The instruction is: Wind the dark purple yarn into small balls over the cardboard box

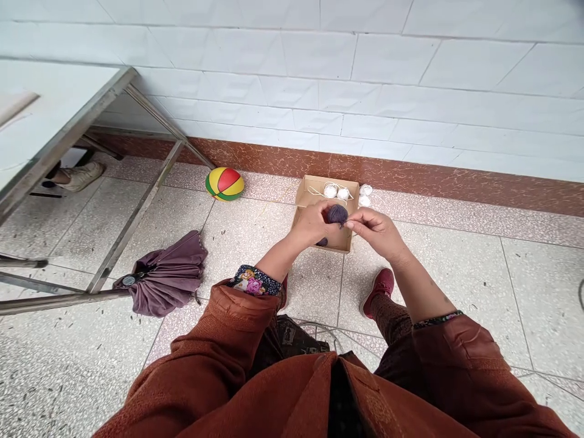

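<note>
A ball of dark purple-grey yarn (337, 215) is held in my left hand (313, 222), its fingers wrapped round the left side. At the ball's lower right my right hand (376, 232) pinches with thumb and forefinger, apparently on a strand of the yarn. Both hands are above a shallow cardboard box (306, 184) on the floor. Two small white balls of string (336, 191) lie in the back of the box. A second dark ball (322, 242) is partly visible near the box's front edge, below my left hand.
More white balls (365, 193) sit right of the box by the wall. To the left are a red, yellow and green ball (225, 184), a folded purple umbrella (171, 274) and a metal-framed table (68, 128). Another person's shoe (82, 176) shows beneath the table.
</note>
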The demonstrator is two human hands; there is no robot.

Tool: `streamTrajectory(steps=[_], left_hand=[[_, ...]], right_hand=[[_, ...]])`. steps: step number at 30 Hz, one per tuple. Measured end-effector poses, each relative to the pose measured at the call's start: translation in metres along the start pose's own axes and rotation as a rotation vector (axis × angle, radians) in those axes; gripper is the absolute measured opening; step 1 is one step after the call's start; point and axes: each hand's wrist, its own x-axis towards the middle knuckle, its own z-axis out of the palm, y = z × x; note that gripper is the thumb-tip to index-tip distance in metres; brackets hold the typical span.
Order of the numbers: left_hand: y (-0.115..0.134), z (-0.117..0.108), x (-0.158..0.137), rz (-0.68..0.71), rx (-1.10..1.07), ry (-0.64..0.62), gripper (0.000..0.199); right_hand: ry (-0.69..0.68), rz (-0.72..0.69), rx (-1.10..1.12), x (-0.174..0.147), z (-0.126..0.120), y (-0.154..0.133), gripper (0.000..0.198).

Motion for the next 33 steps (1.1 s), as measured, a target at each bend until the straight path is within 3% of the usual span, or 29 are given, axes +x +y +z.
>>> streamTrajectory(steps=[4,6,9,17,20,25,27,29,33], left_hand=[[0.005,0.007,-0.008,-0.119,-0.132,-0.320,0.048],[0.006,0.011,-0.010,-0.148,-0.260,-0.358,0.059],[0.007,0.012,-0.011,-0.145,-0.437,-0.328,0.070],[0.018,0.007,-0.013,-0.089,-0.624,-0.272,0.051],[0.015,0.008,-0.010,-0.111,-0.553,-0.132,0.044],[0.012,0.006,-0.004,-0.151,-0.196,0.171,0.045],[0.013,0.006,-0.004,-0.138,-0.097,0.160,0.048],[0.014,0.008,-0.006,-0.113,-0.068,0.065,0.046],[0.015,0.014,-0.012,-0.075,-0.162,-0.112,0.042]], right_hand=[[0.158,-0.034,-0.124,0.004,-0.006,0.005,0.027],[0.210,-0.018,-0.158,0.006,-0.005,0.009,0.027],[0.260,0.046,-0.166,0.007,-0.003,0.015,0.028],[0.198,0.118,-0.186,0.006,0.004,0.026,0.020],[0.119,0.129,-0.205,0.004,0.005,0.025,0.022],[-0.119,0.067,-0.084,0.000,0.004,0.010,0.024],[-0.116,0.056,-0.020,0.000,0.002,0.004,0.026],[-0.065,0.059,0.035,0.001,-0.001,0.001,0.032],[-0.007,0.110,0.135,0.003,-0.005,0.002,0.042]])
